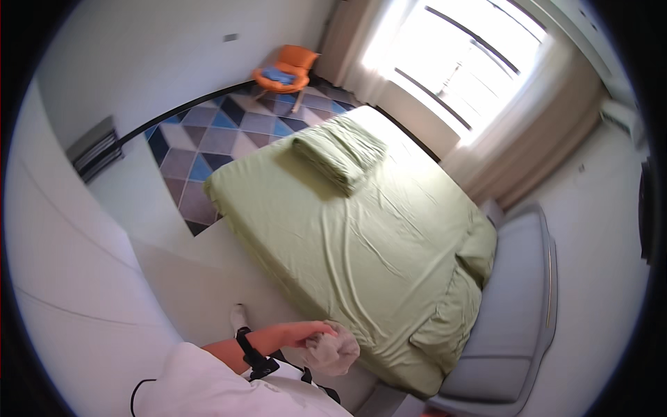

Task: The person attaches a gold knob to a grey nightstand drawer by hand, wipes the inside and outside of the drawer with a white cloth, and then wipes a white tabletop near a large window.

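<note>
Cloth [337,358], beige and crumpled, is gripped in the bent fingers of the left hand [310,333], near the long side of a bed [333,243] covered in pale green. A black band [258,361] encircles the left forearm. The right hand cannot be made out, so its state cannot be told. Green pillows [445,326] lie against a grey headboard [504,299]; folded green bedding [340,153] rests toward the opposite end. Beyond, an orange chair [300,58] stands by a patterned rug [222,141].
</note>
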Demonstrator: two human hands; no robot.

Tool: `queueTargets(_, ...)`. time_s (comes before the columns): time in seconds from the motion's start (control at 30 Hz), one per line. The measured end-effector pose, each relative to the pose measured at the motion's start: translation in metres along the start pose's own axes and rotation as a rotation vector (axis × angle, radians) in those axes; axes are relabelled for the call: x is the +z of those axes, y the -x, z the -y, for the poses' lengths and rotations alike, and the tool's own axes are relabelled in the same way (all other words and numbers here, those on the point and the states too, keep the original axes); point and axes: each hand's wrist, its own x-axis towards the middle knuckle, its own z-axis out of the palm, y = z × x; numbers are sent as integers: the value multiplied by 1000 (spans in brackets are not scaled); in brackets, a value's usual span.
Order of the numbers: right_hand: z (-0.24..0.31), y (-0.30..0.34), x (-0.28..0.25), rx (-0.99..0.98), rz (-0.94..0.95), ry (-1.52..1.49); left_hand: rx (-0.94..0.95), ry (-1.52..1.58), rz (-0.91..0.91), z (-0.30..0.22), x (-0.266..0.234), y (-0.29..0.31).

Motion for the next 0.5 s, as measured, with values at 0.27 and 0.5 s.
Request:
queueTargets(0.27, 441, 13, -76, -637, -119, -65, 553, 286, -57, -37, -181, 202)
queueTargets(0.5, 701, 74, -91, -975, 143, -228, 1029, 77, -369, -66, -222, 398)
